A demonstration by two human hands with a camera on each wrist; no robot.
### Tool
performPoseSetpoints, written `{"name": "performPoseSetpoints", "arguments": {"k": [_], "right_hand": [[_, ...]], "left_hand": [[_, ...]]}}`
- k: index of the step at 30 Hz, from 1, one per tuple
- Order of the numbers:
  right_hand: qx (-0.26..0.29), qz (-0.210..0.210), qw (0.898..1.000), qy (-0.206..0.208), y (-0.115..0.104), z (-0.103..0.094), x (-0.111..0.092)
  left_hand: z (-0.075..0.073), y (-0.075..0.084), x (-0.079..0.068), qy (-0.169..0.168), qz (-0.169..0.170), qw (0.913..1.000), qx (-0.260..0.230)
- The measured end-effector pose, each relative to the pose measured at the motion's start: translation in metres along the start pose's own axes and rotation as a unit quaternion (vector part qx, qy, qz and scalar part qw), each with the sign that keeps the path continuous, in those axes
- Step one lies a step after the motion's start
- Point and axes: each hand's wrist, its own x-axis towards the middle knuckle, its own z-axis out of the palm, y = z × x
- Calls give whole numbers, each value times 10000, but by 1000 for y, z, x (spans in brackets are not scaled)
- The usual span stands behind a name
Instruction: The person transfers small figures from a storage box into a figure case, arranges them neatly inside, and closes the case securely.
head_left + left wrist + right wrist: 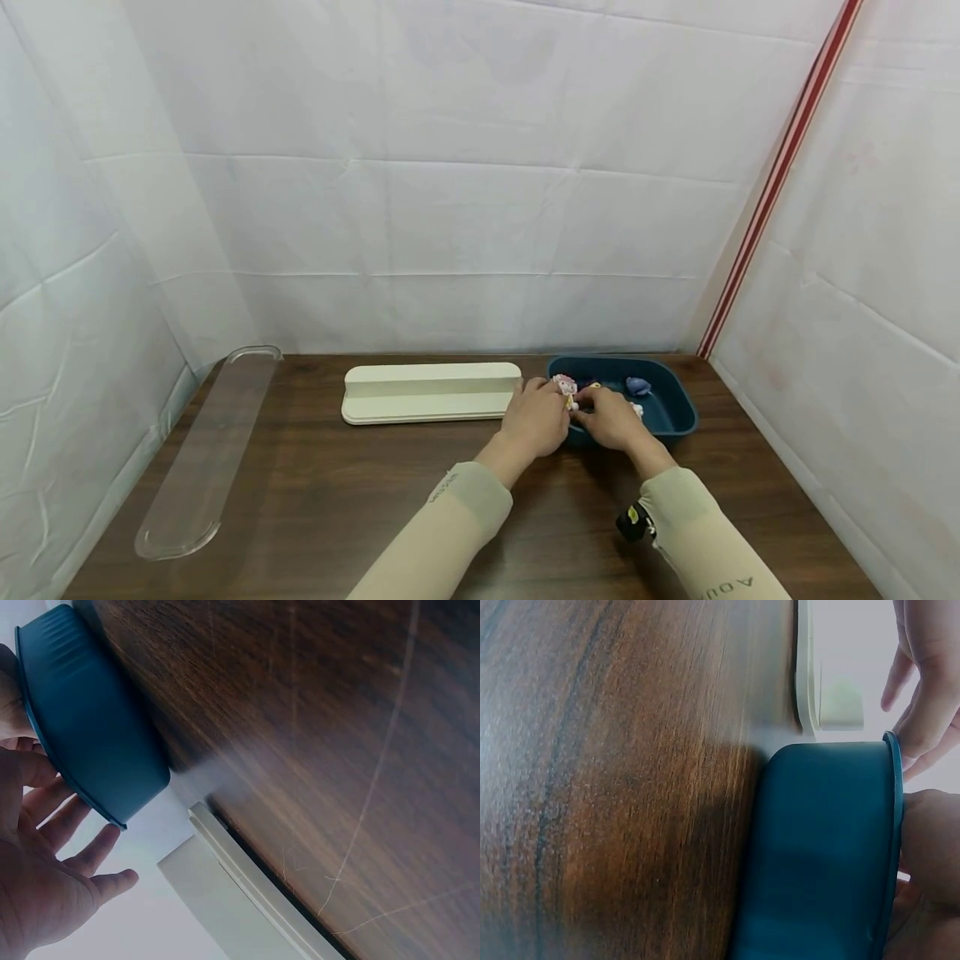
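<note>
A small figurine with a pink-and-white head stands out between my two hands, over the near left part of a dark blue tub. My left hand pinches it from the left, its other fingers spread loosely beside the tub's rim in the left wrist view. From the right, my right hand has thumb and fingertips together at the figurine's lower part. Inside the tub lie a blue-violet piece and a small white piece, partly covered by the right hand. The fingertips' contact is hidden in both wrist views.
A cream stepped stand lies left of the tub, its right end close to my left hand. Along the table's left edge rests a long clear plastic cover. White cloth walls enclose the brown wooden table.
</note>
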Motion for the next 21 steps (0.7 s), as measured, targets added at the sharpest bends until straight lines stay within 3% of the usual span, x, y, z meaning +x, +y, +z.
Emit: {"name": "performPoseSetpoints", "arguments": {"k": [16,21], "right_hand": [[156,-59,9998,136,8,-3,0],[452,-63,9989,105,9,-9,2]], "left_hand": [[1,1,2,88,114,9998,-110],[-1,2,4,211,290,9993,-116]]}}
